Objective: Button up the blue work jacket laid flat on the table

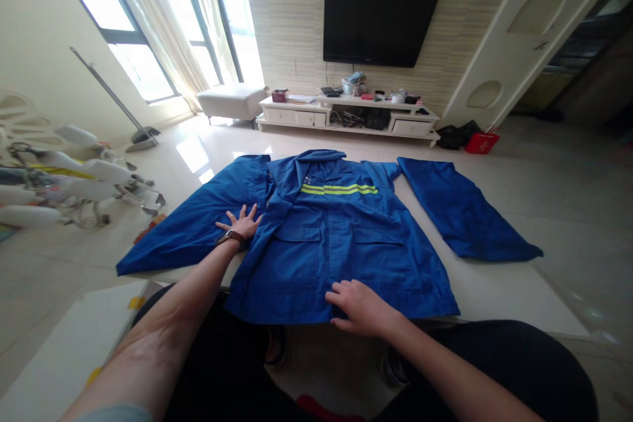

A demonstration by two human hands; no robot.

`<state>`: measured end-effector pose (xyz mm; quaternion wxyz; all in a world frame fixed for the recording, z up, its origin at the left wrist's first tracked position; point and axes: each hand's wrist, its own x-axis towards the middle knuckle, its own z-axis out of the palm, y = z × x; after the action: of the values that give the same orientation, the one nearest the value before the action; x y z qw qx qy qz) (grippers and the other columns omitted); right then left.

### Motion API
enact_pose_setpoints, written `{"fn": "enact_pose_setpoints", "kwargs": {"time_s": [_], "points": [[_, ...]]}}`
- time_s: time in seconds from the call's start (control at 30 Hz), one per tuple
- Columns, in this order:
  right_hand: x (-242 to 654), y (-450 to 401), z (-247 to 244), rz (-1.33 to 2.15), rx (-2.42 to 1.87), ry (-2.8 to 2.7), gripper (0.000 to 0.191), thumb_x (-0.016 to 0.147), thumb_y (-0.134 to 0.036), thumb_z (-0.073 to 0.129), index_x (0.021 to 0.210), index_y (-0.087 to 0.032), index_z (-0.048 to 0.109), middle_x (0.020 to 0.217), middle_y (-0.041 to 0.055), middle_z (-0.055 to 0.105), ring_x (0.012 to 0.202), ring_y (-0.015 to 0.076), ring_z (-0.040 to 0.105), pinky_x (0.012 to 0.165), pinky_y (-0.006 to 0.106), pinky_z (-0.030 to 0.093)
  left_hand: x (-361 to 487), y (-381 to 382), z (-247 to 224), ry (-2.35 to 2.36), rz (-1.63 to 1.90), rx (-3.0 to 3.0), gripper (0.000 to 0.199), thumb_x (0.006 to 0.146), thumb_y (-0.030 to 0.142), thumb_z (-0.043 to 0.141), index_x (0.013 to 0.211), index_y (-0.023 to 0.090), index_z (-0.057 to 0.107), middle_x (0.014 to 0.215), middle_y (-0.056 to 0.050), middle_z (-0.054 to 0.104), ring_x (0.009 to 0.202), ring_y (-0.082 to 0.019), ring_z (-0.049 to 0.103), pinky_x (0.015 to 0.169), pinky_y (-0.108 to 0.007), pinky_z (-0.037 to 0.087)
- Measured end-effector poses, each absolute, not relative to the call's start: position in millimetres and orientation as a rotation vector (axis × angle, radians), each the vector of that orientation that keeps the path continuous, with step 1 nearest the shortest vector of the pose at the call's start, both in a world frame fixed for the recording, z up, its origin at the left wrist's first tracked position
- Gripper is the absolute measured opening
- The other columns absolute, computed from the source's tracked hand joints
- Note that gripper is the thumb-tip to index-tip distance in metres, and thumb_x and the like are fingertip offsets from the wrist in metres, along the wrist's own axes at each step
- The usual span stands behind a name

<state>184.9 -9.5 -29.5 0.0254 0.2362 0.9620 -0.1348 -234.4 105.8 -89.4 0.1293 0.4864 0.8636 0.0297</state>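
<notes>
A blue work jacket (297,257) with yellow-green stripes (341,189) across its chest lies front side up on a white table (514,290). My left hand (243,223) rests with fingers spread on the blue cloth at the jacket's left edge, beside the left sleeve (198,211); a watch is on that wrist. At the bottom hem, near the middle, my right hand (359,306) has its fingers curled on the edge of the cloth. Folded blue cloth (459,211) lies at the right, its upper end near the jacket's shoulder.
Thread cones on a machine (103,175) stand at the left, near a long-handled dustpan (143,138). Across the room are a white stool (232,104), a low cabinet (297,117), a television (383,16) and a red bag (481,142).
</notes>
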Motion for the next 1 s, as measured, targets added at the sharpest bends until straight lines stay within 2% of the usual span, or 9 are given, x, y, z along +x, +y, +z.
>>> {"fn": "enact_pose_setpoints", "kwargs": {"time_s": [0.1, 0.23, 0.4, 0.57, 0.73, 0.9, 1.0], "points": [[183.3, -11.4, -29.8, -0.391, 0.744, 2.974, 0.028, 0.086, -0.039, 0.069, 0.107, -0.022, 0.059, 0.108, 0.0068, 0.061, 0.097, 0.0241, 0.061, 0.081, 0.034, 0.044, -219.9, 101.8, -96.1, 2.448, 0.071, 1.556, 0.069, 0.094, 0.064, 0.032, 0.158, 0.048, 0.012, 0.171, 0.004, 0.001, 0.148, -0.056, -0.005, 0.102, -0.087, 0.003], [184.9, -13.6, -28.9, -0.369, 0.748, 2.969, 0.027, 0.086, -0.037, 0.069, 0.106, -0.022, 0.059, 0.106, 0.0068, 0.062, 0.096, 0.0242, 0.061, 0.080, 0.033, 0.044, -201.1, 89.1, -96.0, 2.345, 0.050, 1.703, 0.060, 0.096, 0.052, 0.041, 0.155, 0.050, 0.028, 0.170, 0.006, 0.004, 0.150, -0.053, -0.005, 0.105, -0.086, 0.007], [191.3, -11.1, -27.7, -0.413, 0.750, 2.957, 0.025, 0.083, -0.038, 0.072, 0.098, -0.022, 0.060, 0.101, 0.0051, 0.062, 0.091, 0.0228, 0.061, 0.076, 0.031, 0.042, -200.8, 75.7, -85.4, 2.211, 0.019, 1.780, 0.056, 0.098, 0.044, 0.034, 0.155, 0.046, 0.033, 0.170, 0.006, 0.004, 0.151, -0.052, -0.005, 0.105, -0.086, 0.006], [193.4, -11.5, -28.1, -0.433, 0.789, 2.970, 0.025, 0.084, -0.039, 0.071, 0.098, -0.022, 0.059, 0.103, 0.0047, 0.063, 0.093, 0.0230, 0.061, 0.077, 0.032, 0.042, -221.7, 88.5, -70.7, 2.182, 0.030, 1.828, 0.060, 0.095, 0.053, 0.039, 0.155, 0.047, 0.031, 0.170, 0.002, 0.010, 0.151, -0.050, -0.002, 0.103, -0.086, 0.006], [193.0, -13.5, -32.9, -0.455, 0.836, 2.971, 0.028, 0.082, -0.040, 0.073, 0.099, -0.024, 0.058, 0.105, 0.0033, 0.063, 0.098, 0.0235, 0.061, 0.080, 0.033, 0.042, -242.4, 112.4, -62.8, 2.182, -0.019, 1.827, 0.064, 0.095, 0.063, 0.031, 0.157, 0.047, 0.024, 0.169, 0.000, 0.013, 0.153, -0.045, 0.000, 0.107, -0.082, 0.006], [192.4, -12.7, -36.8, -0.470, 0.860, 2.956, 0.028, 0.081, -0.041, 0.073, 0.098, -0.024, 0.058, 0.105, 0.0034, 0.063, 0.098, 0.0242, 0.060, 0.081, 0.034, 0.041, -250.9, 124.5, -70.5, 2.171, 0.011, 1.870, 0.066, 0.095, 0.063, 0.031, 0.157, 0.043, 0.024, 0.169, -0.002, 0.015, 0.152, -0.047, 0.000, 0.105, -0.084, 0.005], [190.5, -13.1, -36.3, -0.483, 0.866, 2.942, 0.029, 0.081, -0.040, 0.073, 0.099, -0.024, 0.058, 0.105, 0.0033, 0.063, 0.098, 0.0243, 0.059, 0.081, 0.034, 0.040, -255.5, 132.8, -74.7, 2.139, 0.005, 1.886, 0.067, 0.094, 0.064, 0.032, 0.158, 0.043, 0.022, 0.170, -0.002, 0.011, 0.152, -0.049, -0.002, 0.103, -0.086, 0.003]]}}
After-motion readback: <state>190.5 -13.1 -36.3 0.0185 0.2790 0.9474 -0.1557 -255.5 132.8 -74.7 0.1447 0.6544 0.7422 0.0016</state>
